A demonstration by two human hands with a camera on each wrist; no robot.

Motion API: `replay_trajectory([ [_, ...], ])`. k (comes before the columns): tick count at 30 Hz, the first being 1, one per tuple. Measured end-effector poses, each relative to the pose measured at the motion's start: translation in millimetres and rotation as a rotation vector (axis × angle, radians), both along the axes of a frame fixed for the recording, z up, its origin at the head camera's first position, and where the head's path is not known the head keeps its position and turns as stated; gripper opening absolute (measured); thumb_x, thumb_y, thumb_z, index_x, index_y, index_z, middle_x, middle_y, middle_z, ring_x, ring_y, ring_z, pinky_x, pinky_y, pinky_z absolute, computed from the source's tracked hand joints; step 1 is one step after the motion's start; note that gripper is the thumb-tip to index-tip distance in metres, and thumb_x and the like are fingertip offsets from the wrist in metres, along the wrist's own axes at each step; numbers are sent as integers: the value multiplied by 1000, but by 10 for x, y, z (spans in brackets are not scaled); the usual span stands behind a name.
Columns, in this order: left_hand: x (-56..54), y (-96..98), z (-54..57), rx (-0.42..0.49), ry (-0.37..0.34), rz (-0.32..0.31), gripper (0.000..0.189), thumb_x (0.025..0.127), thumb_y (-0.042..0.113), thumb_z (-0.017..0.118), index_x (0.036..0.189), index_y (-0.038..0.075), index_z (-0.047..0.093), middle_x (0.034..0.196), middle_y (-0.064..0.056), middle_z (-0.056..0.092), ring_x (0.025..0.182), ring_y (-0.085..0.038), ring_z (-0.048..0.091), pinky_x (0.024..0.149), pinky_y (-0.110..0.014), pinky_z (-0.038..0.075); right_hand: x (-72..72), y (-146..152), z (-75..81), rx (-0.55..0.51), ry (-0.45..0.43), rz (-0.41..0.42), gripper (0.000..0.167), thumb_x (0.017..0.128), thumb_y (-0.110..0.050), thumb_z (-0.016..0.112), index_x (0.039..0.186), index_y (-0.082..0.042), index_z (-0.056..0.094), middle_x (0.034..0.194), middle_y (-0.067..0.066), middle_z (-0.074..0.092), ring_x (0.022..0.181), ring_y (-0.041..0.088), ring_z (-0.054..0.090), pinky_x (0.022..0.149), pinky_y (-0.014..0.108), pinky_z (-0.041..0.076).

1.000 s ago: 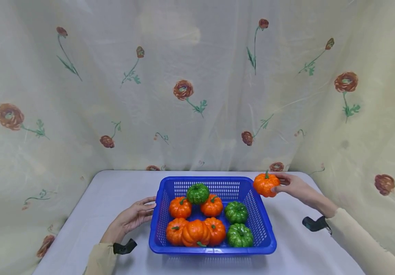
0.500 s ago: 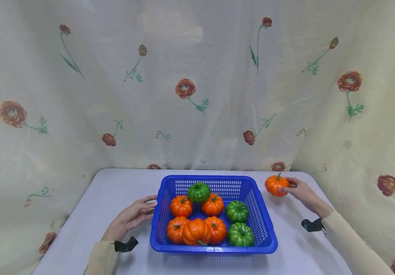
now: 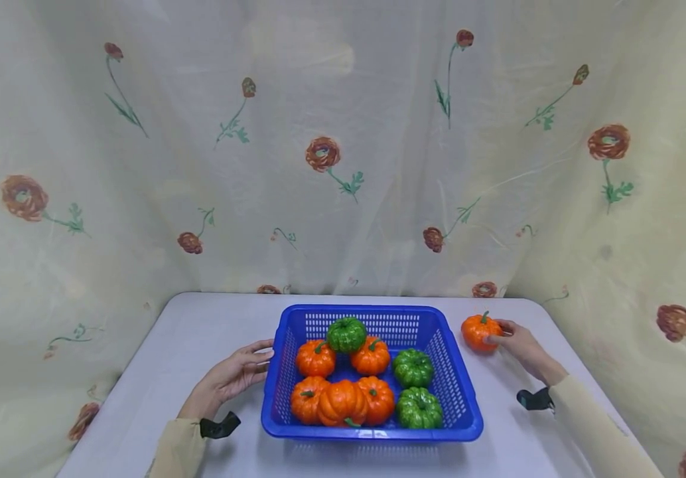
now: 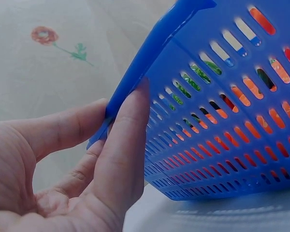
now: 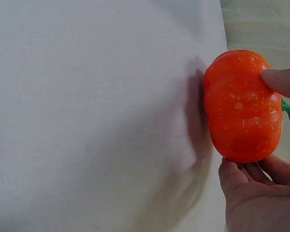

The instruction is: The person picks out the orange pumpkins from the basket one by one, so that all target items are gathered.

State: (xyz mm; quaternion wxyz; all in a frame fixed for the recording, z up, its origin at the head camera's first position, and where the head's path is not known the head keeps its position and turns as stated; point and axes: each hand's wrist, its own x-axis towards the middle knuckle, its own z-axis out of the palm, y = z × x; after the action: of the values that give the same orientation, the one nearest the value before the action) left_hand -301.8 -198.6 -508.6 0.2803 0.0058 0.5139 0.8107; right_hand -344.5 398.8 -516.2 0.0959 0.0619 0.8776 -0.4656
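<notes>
My right hand (image 3: 520, 346) holds a small orange pumpkin (image 3: 479, 334) with a green stem, at or just above the table right of the basket. In the right wrist view, thumb and fingers grip opposite sides of the orange pumpkin (image 5: 244, 106). A blue plastic basket (image 3: 373, 435) with slotted walls stands in the middle. At its left side my left hand (image 3: 229, 380) pinches the rim; the left wrist view has the thumb against the basket rim (image 4: 135, 67) and fingers under it. Inside lie several orange pumpkins (image 3: 316, 359) and three green pumpkins (image 3: 413, 368).
One green pumpkin (image 3: 346, 334) sits on top of two orange ones at the back of the basket. A white table (image 3: 217, 318) carries everything. Behind it and at both sides hangs a pale flowered curtain (image 3: 367, 219).
My right hand has carried the orange pumpkin from above the basket's right rim out to the right and lowered it toward the table. The left hand stays at the rim.
</notes>
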Motion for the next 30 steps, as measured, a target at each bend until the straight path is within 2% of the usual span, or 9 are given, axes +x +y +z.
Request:
replay_trajectory([
  [7,5,-4,-21,-13,-1,7,60,98,4,51,150,4,21,118,-9,62,99,-19,68,88,-31,57,7,-8,-82,9,-5,-19,83,94,-34,60,148,10,15,152,36,16,136,50,24,113,64,24],
  [14,-6,-9,-24,-19,-8,12,59,99,5,51,150,5,22,119,-10,62,100,-19,68,88,-31,57,1,-1,-97,7,16,-16,82,93,-30,61,148,11,16,151,37,17,137,50,24,114,62,23],
  [19,-14,-14,-17,3,-9,1,59,99,5,51,150,5,21,118,-9,62,99,-19,68,87,-31,57,15,12,-82,31,36,-8,86,93,-37,61,148,11,16,150,37,21,136,50,25,113,63,24],
  [24,-8,-18,-34,10,-5,-5,59,99,5,50,150,5,20,118,-9,62,98,-18,68,87,-30,57,36,43,14,46,67,1,83,94,-35,60,148,10,16,151,36,21,138,51,24,112,62,28],
  [30,-18,-22,-35,4,-5,-1,58,99,5,51,149,5,21,119,-10,61,100,-19,68,88,-31,57,76,48,297,45,156,38,77,95,-30,60,147,10,20,151,35,22,139,52,22,110,64,28],
])
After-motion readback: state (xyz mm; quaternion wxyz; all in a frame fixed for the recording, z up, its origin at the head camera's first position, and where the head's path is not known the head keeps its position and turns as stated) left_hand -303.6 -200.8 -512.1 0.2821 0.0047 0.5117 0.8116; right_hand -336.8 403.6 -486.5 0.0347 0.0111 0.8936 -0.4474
